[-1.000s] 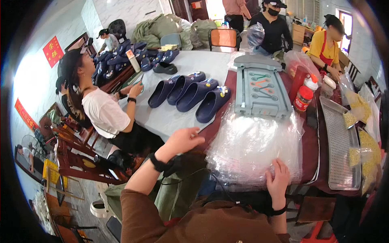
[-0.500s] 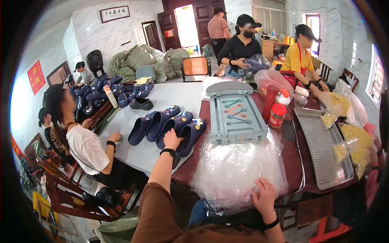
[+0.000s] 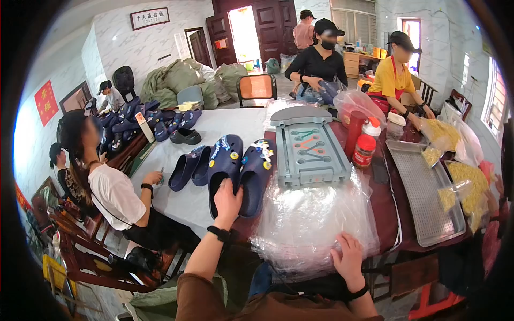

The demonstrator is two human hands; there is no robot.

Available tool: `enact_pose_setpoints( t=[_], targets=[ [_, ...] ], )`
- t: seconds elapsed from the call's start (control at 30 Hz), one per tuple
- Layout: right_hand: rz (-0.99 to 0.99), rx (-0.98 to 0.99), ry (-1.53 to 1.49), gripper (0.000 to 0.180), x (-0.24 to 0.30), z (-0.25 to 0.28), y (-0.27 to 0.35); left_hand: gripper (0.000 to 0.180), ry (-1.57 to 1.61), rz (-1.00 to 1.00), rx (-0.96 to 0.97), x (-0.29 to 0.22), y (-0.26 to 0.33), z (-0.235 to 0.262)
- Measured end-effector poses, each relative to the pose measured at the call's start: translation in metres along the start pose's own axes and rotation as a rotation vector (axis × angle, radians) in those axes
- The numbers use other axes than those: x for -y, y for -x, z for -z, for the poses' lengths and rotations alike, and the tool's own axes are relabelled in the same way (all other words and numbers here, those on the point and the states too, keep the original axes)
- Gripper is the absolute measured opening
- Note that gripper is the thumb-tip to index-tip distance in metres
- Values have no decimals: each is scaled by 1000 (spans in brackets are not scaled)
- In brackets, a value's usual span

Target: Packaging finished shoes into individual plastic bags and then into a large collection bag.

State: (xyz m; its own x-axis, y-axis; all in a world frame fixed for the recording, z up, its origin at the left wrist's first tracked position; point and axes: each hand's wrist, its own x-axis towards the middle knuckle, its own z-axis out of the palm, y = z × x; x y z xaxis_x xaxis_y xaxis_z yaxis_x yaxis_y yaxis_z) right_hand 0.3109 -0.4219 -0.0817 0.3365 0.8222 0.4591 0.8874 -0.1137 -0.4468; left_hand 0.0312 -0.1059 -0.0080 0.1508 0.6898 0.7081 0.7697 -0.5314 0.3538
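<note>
Our left hand (image 3: 227,199) reaches forward and closes its fingers over the heel end of a navy clog (image 3: 224,170), one of a pair lying side by side on the white tabletop (image 3: 225,125); its mate (image 3: 256,174), dotted with small coloured charms, sits just to the right of that hand. Our right hand (image 3: 349,260) rests flat and open, palm down, on the near edge of a stack of clear plastic bags (image 3: 313,222), pressing it without gripping anything. Beyond the bags, ahead of our right hand, stands a grey plastic tray (image 3: 310,152) with tool shapes moulded in it, and to its right a red bottle with a white cap (image 3: 364,147). Further right lies a metal mesh tray (image 3: 425,192). Left of our left hand, two more dark clogs (image 3: 188,167) rest near a seated person in a white shirt (image 3: 115,195). Across the table, well beyond both hands, two people work, one in black (image 3: 317,61) and one in yellow (image 3: 393,77).
</note>
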Motion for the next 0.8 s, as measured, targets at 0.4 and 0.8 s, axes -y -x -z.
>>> enact_pose_setpoints(
  t=[0.4,0.8],
  targets=[
    [13,7,-161,56,11,34,-20,29,395,-216,38,-158,32,31],
    [-10,15,-378,66,21,32,-29,29,445,-153,155,-171,66,-4]
  ],
)
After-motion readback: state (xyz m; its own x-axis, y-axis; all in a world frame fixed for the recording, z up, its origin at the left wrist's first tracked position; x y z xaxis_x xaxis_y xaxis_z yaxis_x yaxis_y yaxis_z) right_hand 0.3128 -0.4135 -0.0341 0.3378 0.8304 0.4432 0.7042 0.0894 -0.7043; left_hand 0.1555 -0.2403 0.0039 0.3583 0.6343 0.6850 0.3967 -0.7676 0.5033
